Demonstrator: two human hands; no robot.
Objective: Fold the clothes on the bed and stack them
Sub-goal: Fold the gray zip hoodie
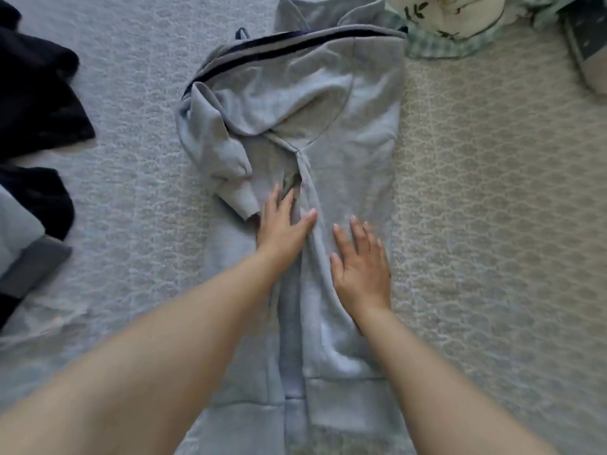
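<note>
A grey zip-up hoodie (315, 133) lay spread lengthwise on the bed (492, 224), its hood beyond the hands and its hem near the person. The left hand (282, 224) pressed flat, fingers straight, on the garment's middle, just right of a folded-in sleeve (226, 165) whose cuff touched its knuckle side. The right hand (361, 267), also flat and grasping nothing, rested on the hoodie just beside the left one. Far left of the hands lay dark clothes (36, 93). Beyond the right hand sat a green checked cloth (437, 44).
</note>
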